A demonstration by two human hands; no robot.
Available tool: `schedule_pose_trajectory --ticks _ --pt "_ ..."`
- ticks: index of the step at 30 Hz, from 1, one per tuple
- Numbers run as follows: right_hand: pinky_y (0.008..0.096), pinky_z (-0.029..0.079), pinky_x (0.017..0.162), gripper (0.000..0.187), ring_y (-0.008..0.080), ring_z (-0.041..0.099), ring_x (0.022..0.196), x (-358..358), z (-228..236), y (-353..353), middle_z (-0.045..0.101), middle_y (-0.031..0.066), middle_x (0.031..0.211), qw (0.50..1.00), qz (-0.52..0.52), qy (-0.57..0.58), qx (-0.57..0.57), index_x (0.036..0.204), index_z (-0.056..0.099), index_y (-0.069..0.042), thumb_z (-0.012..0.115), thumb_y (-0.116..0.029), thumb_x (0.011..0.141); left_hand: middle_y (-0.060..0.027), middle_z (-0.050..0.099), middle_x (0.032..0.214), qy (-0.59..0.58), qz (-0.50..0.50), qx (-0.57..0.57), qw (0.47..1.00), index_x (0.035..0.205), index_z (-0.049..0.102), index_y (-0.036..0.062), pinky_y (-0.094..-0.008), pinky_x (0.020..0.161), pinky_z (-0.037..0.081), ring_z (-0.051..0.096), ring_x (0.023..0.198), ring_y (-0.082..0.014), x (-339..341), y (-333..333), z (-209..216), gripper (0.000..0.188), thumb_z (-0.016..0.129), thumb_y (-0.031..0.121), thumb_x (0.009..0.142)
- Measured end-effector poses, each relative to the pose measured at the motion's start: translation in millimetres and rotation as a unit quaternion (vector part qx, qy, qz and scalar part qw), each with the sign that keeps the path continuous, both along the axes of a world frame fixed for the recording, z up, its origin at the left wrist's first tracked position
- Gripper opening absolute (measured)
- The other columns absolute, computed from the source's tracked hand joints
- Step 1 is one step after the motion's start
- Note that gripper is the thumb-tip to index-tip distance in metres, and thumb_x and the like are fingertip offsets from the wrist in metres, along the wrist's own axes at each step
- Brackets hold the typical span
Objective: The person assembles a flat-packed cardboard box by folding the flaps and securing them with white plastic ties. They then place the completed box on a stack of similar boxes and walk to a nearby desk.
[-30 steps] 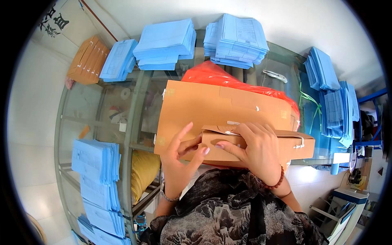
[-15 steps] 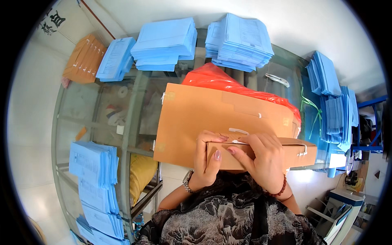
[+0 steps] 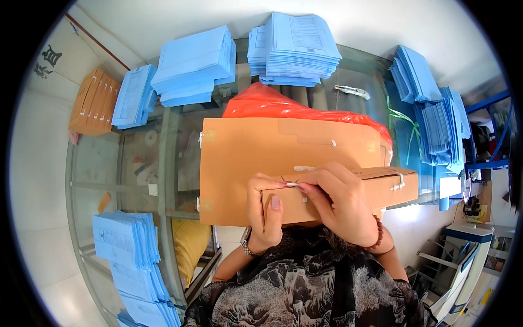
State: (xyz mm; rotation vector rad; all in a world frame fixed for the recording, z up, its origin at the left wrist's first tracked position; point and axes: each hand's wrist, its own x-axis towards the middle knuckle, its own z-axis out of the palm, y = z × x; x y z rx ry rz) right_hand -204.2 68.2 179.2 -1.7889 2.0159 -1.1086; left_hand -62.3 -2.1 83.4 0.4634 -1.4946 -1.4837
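Observation:
A tan cardboard file box (image 3: pixel 395 188) stands on its long edge close to my body, its narrow side facing up toward me. My left hand (image 3: pixel 262 210) grips its left end, with the thumb on the near face and the fingers over the top edge. Thumb and forefinger of my right hand (image 3: pixel 343 199) pinch a small white fastening strap (image 3: pixel 292 184) at the top edge, beside my left fingertips. Another white strap (image 3: pixel 399 183) sits at the box's right end. Beneath and beyond lies a larger-looking tan file box (image 3: pixel 245 158), flat, with white tabs.
Red plastic (image 3: pixel 272 103) lies behind the flat box on the glass table (image 3: pixel 188 131). Blue paper stacks stand at the back (image 3: pixel 299 49), right (image 3: pixel 444 128) and left (image 3: pixel 128 240). A white-handled cutter (image 3: pixel 352 91) lies at the back; several tan boxes (image 3: pixel 95 103) stand far left.
The whole view has shifted slightly, with the back stacks now further left. The right fingers still work at the strap, pinching it close to the left fingertips. The held box stays upright.

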Motion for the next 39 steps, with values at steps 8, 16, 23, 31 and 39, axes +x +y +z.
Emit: schedule_pose_trajectory --ticks 8,16,23,31,39 --pt "0.0402 0.051 0.079 0.019 0.0308 0.065 0.09 -6 4 14 0.067 0.0108 0.097 0.997 0.065 0.03 -0.028 0.101 0.067 -0.002 0.073 -0.01 0.085 -0.015 0.055 0.102 -0.053 -0.016 -0.023 0.998 0.112 0.051 -0.0031 -0.0337 0.09 0.044 0.056 0.096 -0.0211 6 -1 22 0.021 0.049 0.01 0.096" --pt "0.0402 0.048 0.085 0.07 0.0281 0.064 0.097 -4 11 33 0.067 0.008 0.11 0.987 0.033 0.157 0.014 0.117 0.064 -0.006 0.086 -0.047 0.066 -0.0165 0.057 0.107 -0.095 -0.064 -0.043 0.992 0.114 0.053 -0.0027 -0.0341 0.092 0.044 0.056 0.098 -0.0227 18 -1 34 0.02 0.047 0.006 0.097" --pt "0.0379 0.048 0.082 0.065 0.0259 0.064 0.093 -1 5 32 0.065 0.0061 0.099 0.988 0.031 0.154 0.004 0.113 0.065 -0.006 0.084 -0.049 0.068 -0.0102 0.062 0.102 -0.244 -0.194 -0.092 0.946 0.12 0.064 0.0 -0.0306 0.079 0.049 0.063 0.089 -0.0185 30 -41 73 0.026 0.059 0.01 0.096" --pt "0.038 0.048 0.083 0.062 0.0269 0.064 0.092 -1 1 27 0.065 0.0071 0.098 0.987 0.032 0.157 -0.012 0.107 0.065 -0.003 0.084 -0.049 0.069 -0.0114 0.068 0.083 -0.269 -0.261 -0.204 0.905 0.099 0.075 0.0031 -0.0325 0.062 0.05 0.065 0.073 -0.0221 10 -73 101 0.013 0.07 0.01 0.089" --pt "0.035 0.045 0.083 0.059 0.0242 0.061 0.09 0 0 26 0.06 0.0081 0.093 0.986 0.034 0.161 -0.019 0.105 0.062 -0.003 0.078 -0.051 0.074 -0.009 0.066 0.087 -0.234 -0.301 -0.488 0.785 0.095 0.07 0.0019 -0.032 0.074 0.052 0.065 0.08 -0.023 -2 -97 108 0.013 0.07 0.01 0.086"
